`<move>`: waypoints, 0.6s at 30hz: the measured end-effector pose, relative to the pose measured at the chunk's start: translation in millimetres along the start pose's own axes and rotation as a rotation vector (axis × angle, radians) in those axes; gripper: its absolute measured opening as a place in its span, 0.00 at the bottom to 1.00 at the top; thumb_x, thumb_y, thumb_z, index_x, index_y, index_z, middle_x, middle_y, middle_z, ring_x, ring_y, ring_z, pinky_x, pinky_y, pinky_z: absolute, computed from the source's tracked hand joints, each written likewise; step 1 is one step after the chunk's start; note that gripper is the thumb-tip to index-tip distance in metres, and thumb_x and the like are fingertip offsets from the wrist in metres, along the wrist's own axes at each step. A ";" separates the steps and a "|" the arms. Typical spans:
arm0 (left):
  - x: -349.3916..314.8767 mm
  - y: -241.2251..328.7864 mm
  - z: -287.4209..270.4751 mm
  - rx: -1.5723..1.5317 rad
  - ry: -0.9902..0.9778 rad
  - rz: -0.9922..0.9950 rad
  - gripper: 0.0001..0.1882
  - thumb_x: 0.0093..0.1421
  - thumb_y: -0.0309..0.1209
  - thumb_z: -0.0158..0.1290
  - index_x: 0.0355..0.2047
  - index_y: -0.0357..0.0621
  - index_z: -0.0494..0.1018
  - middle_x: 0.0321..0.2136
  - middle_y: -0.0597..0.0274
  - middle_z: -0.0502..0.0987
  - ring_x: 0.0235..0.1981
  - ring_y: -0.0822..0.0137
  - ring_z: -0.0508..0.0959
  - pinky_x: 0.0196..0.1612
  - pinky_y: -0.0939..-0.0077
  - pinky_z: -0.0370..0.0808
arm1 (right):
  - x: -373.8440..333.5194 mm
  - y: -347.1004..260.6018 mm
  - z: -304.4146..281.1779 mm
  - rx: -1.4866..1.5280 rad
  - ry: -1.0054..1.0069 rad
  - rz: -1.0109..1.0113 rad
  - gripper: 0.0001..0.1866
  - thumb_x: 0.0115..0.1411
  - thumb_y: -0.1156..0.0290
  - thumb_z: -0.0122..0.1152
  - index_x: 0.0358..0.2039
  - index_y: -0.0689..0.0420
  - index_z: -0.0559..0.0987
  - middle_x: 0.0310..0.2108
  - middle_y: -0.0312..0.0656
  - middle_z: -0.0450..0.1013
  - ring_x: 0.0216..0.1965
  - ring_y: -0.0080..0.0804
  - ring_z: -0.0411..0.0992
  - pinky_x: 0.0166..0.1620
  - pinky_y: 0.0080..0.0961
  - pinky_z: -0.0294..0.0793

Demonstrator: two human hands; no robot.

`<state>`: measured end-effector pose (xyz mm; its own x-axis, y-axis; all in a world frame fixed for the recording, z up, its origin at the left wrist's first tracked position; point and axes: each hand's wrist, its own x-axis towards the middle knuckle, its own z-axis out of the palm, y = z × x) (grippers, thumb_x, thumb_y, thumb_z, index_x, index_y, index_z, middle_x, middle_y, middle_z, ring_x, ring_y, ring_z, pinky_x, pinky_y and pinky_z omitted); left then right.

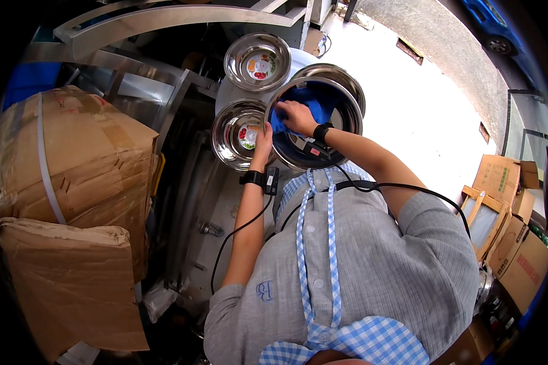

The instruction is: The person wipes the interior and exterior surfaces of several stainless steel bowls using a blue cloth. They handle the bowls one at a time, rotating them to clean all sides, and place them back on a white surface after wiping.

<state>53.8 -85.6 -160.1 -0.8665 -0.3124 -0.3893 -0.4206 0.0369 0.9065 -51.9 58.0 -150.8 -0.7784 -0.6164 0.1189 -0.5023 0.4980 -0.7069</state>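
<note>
My left hand (263,145) is closed on the near-left rim of a deep steel bowl (350,128), which is tilted on its side edge. Inside that bowl my right hand (297,117) presses a bunched blue cloth (320,100) against the inner wall, its fingers curled into it. Just left of my left hand lies a shallower steel bowl (225,135) with a round printed label in its bottom. A similar bowl (236,53), also labelled, stands farther off. Behind the deep bowl, another steel bowl (358,91) is partly hidden.
The bowls rest on a pale round surface (301,58). Left are a big strapped carton (79,158), flattened cardboard (67,274) and metal frames (170,23). More cartons (499,182) stand right. Black cables (432,191) run from my wrist straps along both arms.
</note>
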 end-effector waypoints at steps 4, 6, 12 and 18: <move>0.0 -6.1 -4.2 0.059 0.008 0.037 0.35 0.66 0.59 0.38 0.37 0.33 0.72 0.27 0.64 0.70 0.33 0.72 0.66 0.42 0.75 0.67 | 3.7 10.8 -4.5 -0.157 0.359 0.305 0.19 0.45 0.74 0.59 0.41 0.52 0.68 0.34 0.45 0.70 0.39 0.47 0.69 0.38 0.44 0.69; 0.9 -5.1 -1.9 0.059 0.007 0.038 0.34 0.66 0.59 0.37 0.33 0.34 0.71 0.24 0.65 0.68 0.31 0.72 0.65 0.39 0.75 0.67 | 1.0 20.9 -9.6 -0.301 0.295 0.213 0.19 0.47 0.71 0.60 0.40 0.55 0.68 0.34 0.48 0.71 0.37 0.50 0.71 0.39 0.44 0.70; 8.7 -13.9 -7.9 0.146 -0.032 0.013 0.35 0.67 0.58 0.34 0.24 0.34 0.68 0.18 0.67 0.62 0.25 0.72 0.61 0.30 0.73 0.65 | -11.1 21.8 4.3 -0.118 0.026 0.019 0.32 0.43 0.69 0.65 0.47 0.60 0.60 0.33 0.53 0.70 0.35 0.55 0.72 0.37 0.45 0.74; 10.4 -22.5 -3.0 0.062 0.021 0.058 0.32 0.67 0.56 0.39 0.36 0.33 0.72 0.27 0.63 0.72 0.32 0.73 0.68 0.37 0.75 0.68 | -30.8 -4.6 10.0 -0.298 -0.884 -0.046 0.32 0.41 0.65 0.68 0.49 0.57 0.72 0.41 0.54 0.75 0.43 0.51 0.75 0.44 0.40 0.74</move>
<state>55.1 -92.5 -184.1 -0.8842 -0.3280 -0.3327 -0.3865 0.1136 0.9153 -21.8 68.6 -158.2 -0.2474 -0.8187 -0.5182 -0.6964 0.5221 -0.4923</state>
